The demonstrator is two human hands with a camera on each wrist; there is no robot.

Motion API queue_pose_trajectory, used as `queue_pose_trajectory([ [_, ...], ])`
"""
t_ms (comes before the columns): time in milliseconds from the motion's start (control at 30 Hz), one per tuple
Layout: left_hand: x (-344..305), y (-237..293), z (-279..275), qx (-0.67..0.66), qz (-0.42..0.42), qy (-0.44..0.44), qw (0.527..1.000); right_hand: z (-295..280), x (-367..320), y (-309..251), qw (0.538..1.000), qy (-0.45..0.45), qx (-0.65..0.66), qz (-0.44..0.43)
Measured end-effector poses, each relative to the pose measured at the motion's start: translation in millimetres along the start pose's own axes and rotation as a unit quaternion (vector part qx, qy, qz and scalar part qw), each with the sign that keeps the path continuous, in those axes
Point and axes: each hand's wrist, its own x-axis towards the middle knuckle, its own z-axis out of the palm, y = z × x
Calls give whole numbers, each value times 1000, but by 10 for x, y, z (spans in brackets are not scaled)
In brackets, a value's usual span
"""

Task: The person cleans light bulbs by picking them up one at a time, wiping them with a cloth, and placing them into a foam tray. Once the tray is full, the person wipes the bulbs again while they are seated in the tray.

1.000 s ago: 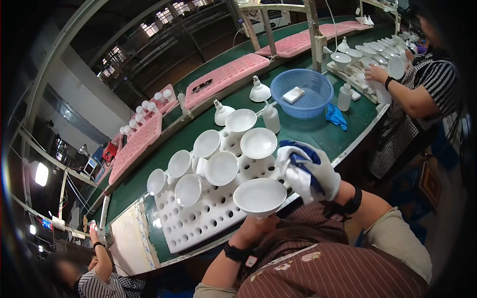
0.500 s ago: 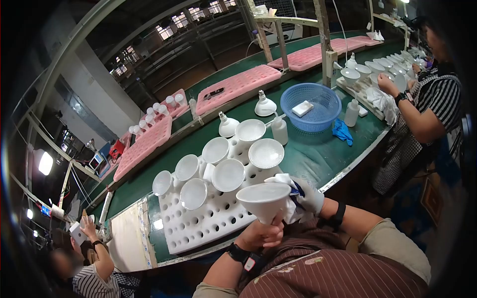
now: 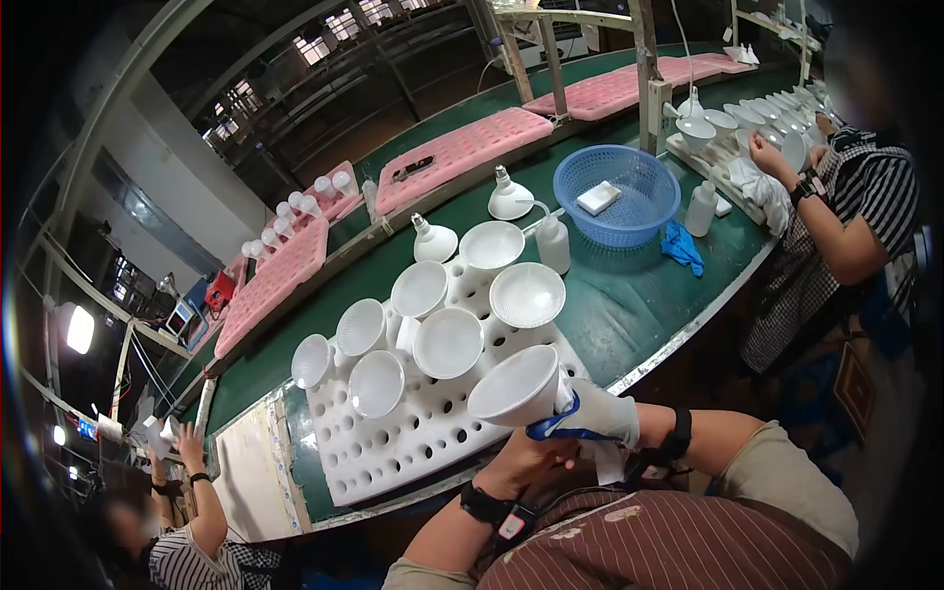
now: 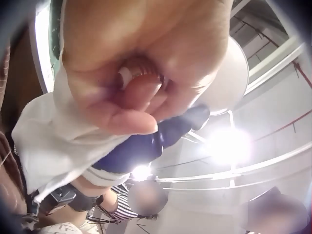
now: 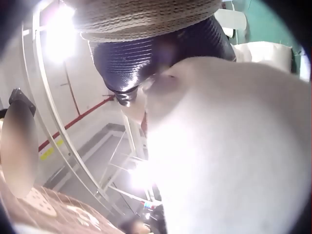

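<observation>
Over the front edge of the foam tray, a white reflector bulb is held with its wide face tilted up. My bare left hand grips it from below, and the left wrist view shows those fingers curled round its threaded metal base. My right hand, in a white glove with a blue coated palm, holds a white cloth against the bulb's outer side under the rim. The cloth hangs down below the glove. Part of the bulb's neck is hidden by both hands.
Several similar bulbs stand face up in the holed tray. Behind are two upright bulbs, a squeeze bottle, a blue basket and a blue glove. One person works at right, another at lower left.
My gloved right hand has moved left and down with the cloth, from beside the bulb to its side below the rim. The bulb has been lifted and tilted, still in my left hand.
</observation>
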Motion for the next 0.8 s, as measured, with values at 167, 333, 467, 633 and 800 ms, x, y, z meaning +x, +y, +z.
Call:
queue_pose_trajectory([
  [167, -52, -24, -84, 115, -2, 27, 993, -50, 91, 215, 998, 6, -60, 4],
  [333, -287, 171, -118, 280, -125, 47, 951, -146, 129, 273, 988, 84, -125, -24],
  [467, -846, 375, -381, 335, 20, 290, 896, -308, 131, 312, 942, 61, -279, -176],
  [633, -841, 722, -176, 356, 69, 219, 906, -175, 143, 10, 876, -42, -478, -37],
  [800, -738, 665, -308, 205, 53, 120, 970, -89, 169, -78, 866, -51, -495, -52],
])
